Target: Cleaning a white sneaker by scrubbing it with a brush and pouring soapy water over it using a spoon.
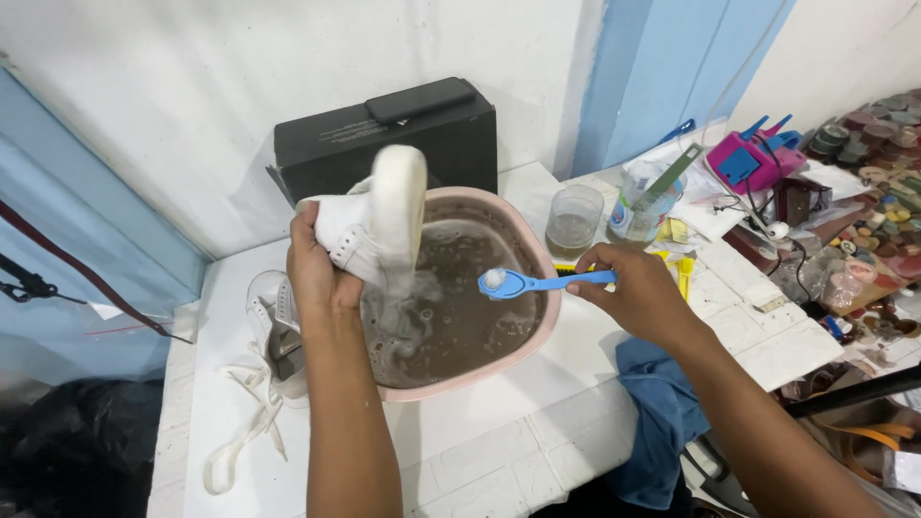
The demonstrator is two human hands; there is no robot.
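The left hand (312,264) is clamped around the upper of a white shoe (379,225), holding it sole-outward, toe up, over the near-left part of a pink basin (537,331) of murky brown water. The right hand (633,288), at about three o'clock from the shoe, is closed on the handle of a blue brush (542,281); its foamy head hangs over the water, just short of the sole.

To scrub well, it seems best to keep the shoe gripped firmly and tilted over the basin so drips fall back in, and to work the bristles along the sole in short strokes.

A second white shoe (273,326) with loose laces lies at eight o'clock, outside the basin. A black box (384,144) stands at twelve o'clock, a clear cup (574,221) at two o'clock, and a blue cloth (657,412) at five o'clock.
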